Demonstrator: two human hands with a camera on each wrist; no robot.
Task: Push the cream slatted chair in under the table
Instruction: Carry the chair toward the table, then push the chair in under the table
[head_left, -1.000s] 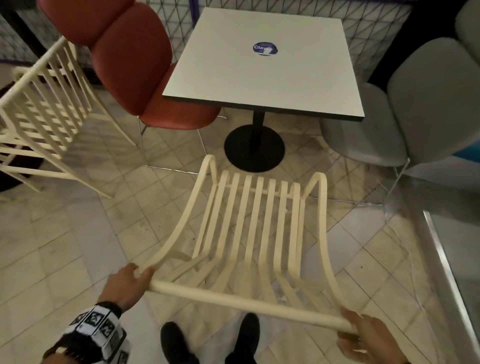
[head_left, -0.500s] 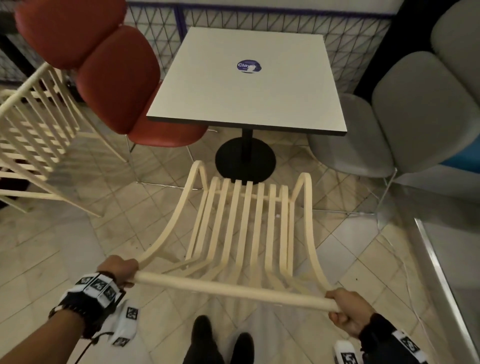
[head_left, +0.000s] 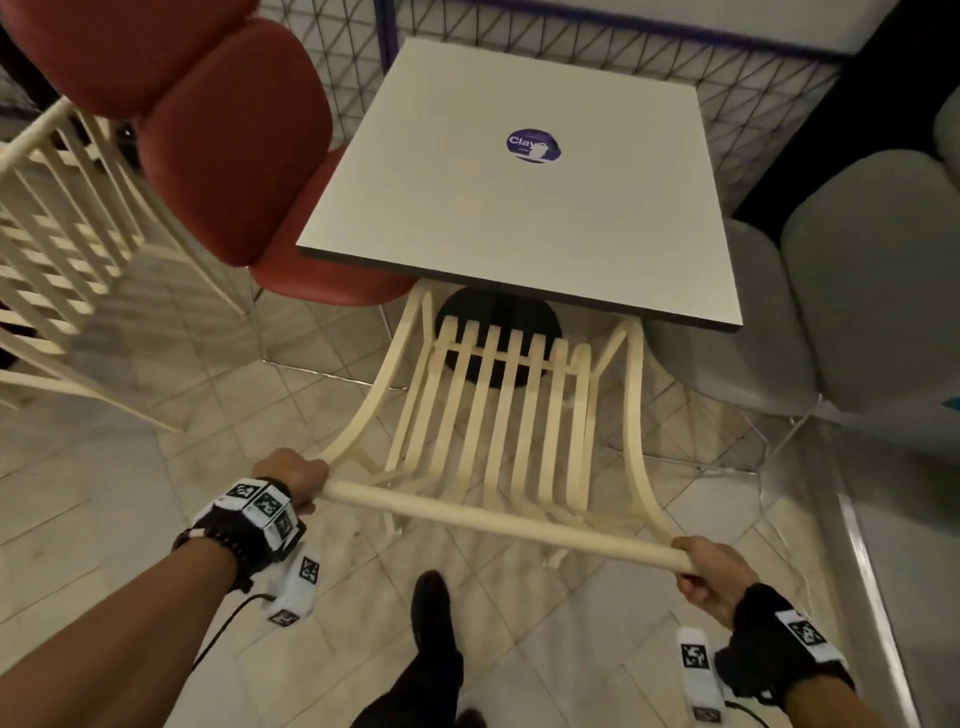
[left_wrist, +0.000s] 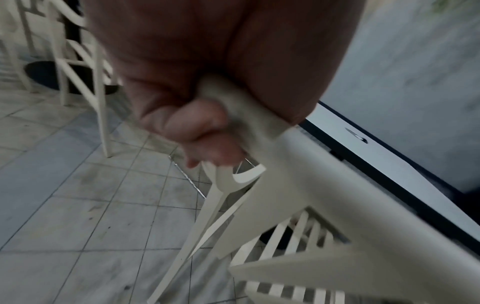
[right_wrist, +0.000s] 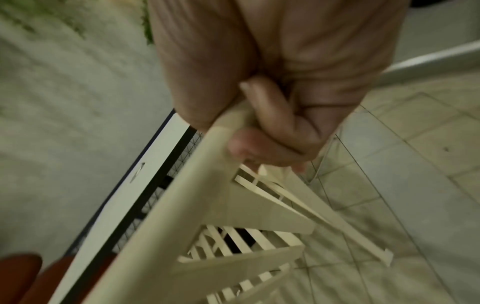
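Observation:
The cream slatted chair (head_left: 498, 410) stands in front of me, its seat's front edge just under the near edge of the white square table (head_left: 519, 208). My left hand (head_left: 293, 475) grips the left end of the chair's round top rail (head_left: 493, 519); its fingers curl round the rail (left_wrist: 244, 123) in the left wrist view. My right hand (head_left: 711, 571) grips the rail's right end, with fingers (right_wrist: 272, 115) wrapped round it. The table's black round base (head_left: 498, 317) shows through the slats.
A red padded chair (head_left: 228, 156) stands at the table's left, its seat partly under the top. A grey padded chair (head_left: 841, 291) stands at the right. Another cream slatted chair (head_left: 57, 249) is at far left. Wire mesh fencing (head_left: 649, 57) lies behind the table. My feet (head_left: 431, 608) are on the tiled floor.
The chair has slid forward toward the table, and its seat front now reaches under the tabletop. Both hands stay on the top rail and I have stepped forward.

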